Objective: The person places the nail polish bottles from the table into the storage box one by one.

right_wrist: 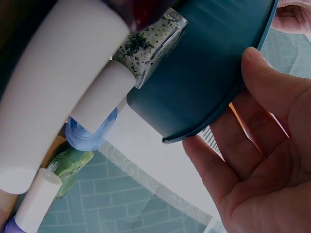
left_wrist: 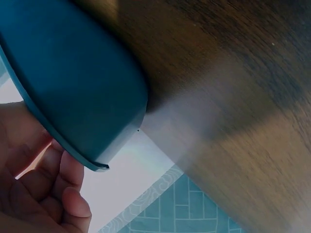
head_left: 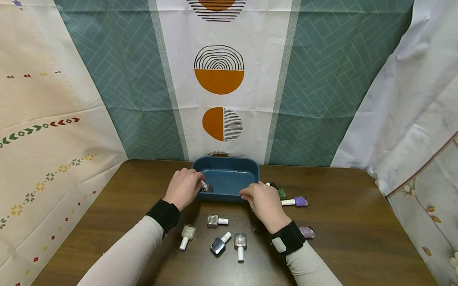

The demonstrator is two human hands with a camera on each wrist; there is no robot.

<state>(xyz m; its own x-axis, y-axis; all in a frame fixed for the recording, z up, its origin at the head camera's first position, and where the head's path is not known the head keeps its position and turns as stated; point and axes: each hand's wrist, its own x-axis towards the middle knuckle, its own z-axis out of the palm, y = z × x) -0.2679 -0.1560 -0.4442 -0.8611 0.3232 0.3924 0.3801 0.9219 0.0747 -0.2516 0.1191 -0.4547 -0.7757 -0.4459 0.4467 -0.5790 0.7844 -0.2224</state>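
A blue rectangular tray stands at the back of the wooden table. Over its left end, my left hand pinches the white cap of a nail polish bottle, whose dark, glittery body hangs inside the tray. That bottle is hidden in the left wrist view, where curled fingers show by the tray's rim. My right hand grips the rim at the front right corner, with the thumb against the outer wall in the right wrist view. Close by are a speckled nail polish bottle and a green one.
In front of the tray lie several nail polish bottles: silver, pale green, dark blue and glittery. To the right lie purple and lilac ones, partly behind my right arm. A patterned curtain hangs behind the table.
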